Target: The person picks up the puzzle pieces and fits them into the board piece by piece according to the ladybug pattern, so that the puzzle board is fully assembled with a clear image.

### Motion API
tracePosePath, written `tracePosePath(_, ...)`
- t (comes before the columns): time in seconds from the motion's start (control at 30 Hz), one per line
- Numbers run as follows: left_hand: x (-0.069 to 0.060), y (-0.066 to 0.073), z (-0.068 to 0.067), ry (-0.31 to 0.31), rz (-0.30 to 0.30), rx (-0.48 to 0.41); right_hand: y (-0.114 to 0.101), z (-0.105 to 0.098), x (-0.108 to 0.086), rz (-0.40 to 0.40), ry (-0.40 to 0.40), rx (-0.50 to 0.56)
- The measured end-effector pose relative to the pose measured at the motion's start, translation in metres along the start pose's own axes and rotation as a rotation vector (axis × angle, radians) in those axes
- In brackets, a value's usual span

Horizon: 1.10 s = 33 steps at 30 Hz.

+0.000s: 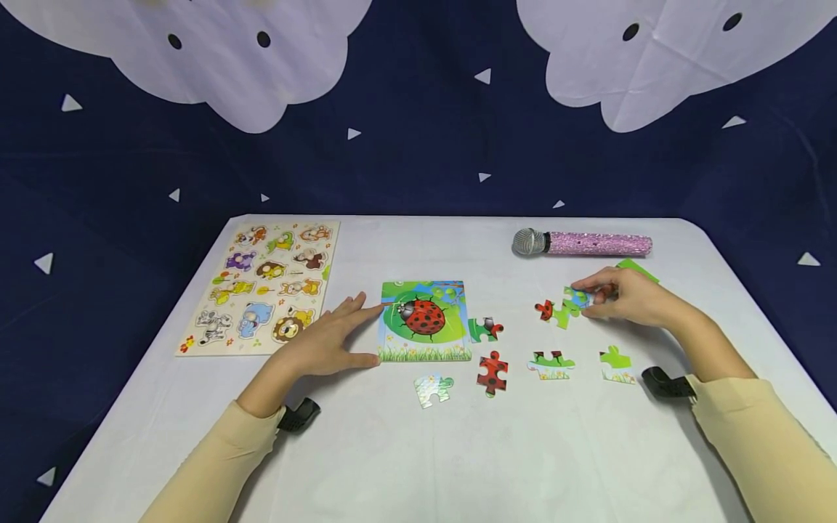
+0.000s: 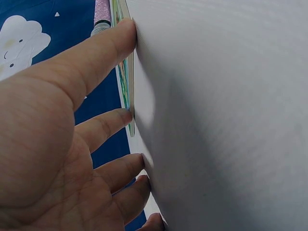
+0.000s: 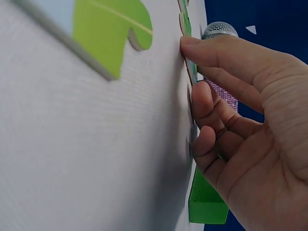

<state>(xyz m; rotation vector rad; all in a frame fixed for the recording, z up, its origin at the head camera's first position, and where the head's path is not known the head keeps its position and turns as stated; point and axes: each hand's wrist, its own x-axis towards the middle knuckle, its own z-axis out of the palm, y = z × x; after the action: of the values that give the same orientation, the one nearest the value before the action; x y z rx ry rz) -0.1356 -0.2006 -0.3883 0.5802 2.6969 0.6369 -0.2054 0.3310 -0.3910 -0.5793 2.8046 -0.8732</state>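
Note:
A square ladybug picture board (image 1: 425, 320) lies mid-table. My left hand (image 1: 330, 338) is spread at its left edge, thumb and index fingertip touching it; the left wrist view shows the hand (image 2: 72, 125) with straight fingers along that edge. My right hand (image 1: 631, 296) pinches a blue-green puzzle piece (image 1: 578, 299) between thumb and fingers, low over the table. In the right wrist view the hand (image 3: 240, 106) hides most of that piece. Against it on the left is a red and green piece (image 1: 553, 313). Whether the two are joined I cannot tell.
Loose pieces lie around: a ladybug-head piece (image 1: 486, 330), a red one (image 1: 492, 374), a pale one (image 1: 433, 389) and two grassy ones (image 1: 551, 365) (image 1: 617, 365). An animal board (image 1: 261, 288) is at left, a pink microphone (image 1: 588, 243) at the back, a green block (image 1: 638, 270) behind my right hand.

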Motion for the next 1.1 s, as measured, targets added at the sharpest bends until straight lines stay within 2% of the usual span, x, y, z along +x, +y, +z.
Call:
tracePosePath(0.6, 0.001, -0.002, 0.0, -0.004, -0.005, -0.002, -0.006, -0.003, 0.007, 0.02, -0.018, 0.059)
tracePosePath(1.1, 0.001, -0.002, 0.001, -0.002, 0.004, 0.013, -0.024, 0.0, 0.022, -0.028, -0.018, -0.014)
